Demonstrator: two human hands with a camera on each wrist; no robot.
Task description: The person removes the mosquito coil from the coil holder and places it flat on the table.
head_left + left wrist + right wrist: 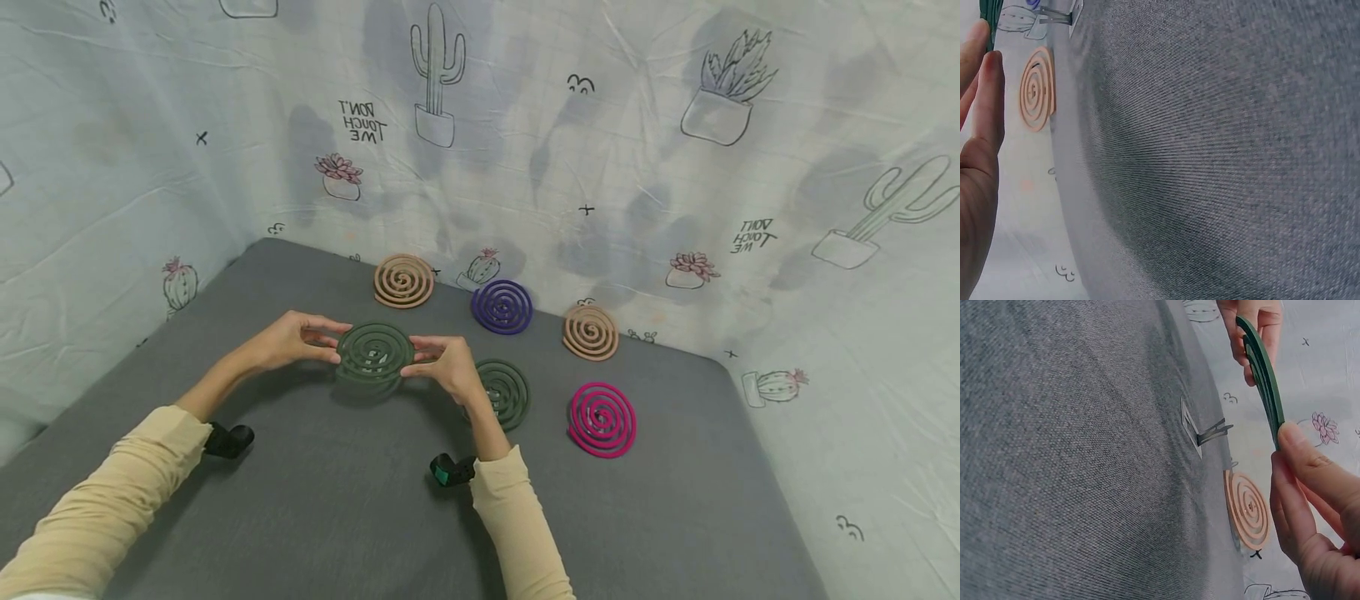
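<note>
Both hands hold one green coil in the air between them, the left hand pinching its left rim and the right hand its right, thumbs and fingers closed on the edge. Below the green coil, apart from it, a small metal stand sits on the grey table, its prong pointing up. Seen side-on, the coil looks slightly bowed, and its strands look thin enough to snap, so a light, even pinch at matching heights, without pulling or twisting, seems best. Under the right forearm is a second green coil, close enough that a dropped wrist or the black wrist camera could brush it. Farther right is a pink coil. Beyond the hands, near the table's back edge, are a tan coil, a purple coil and another tan coil, with a cactus-print cloth rising behind. Easiest room for moving looks to be nearer the person, between the forearms.
</note>
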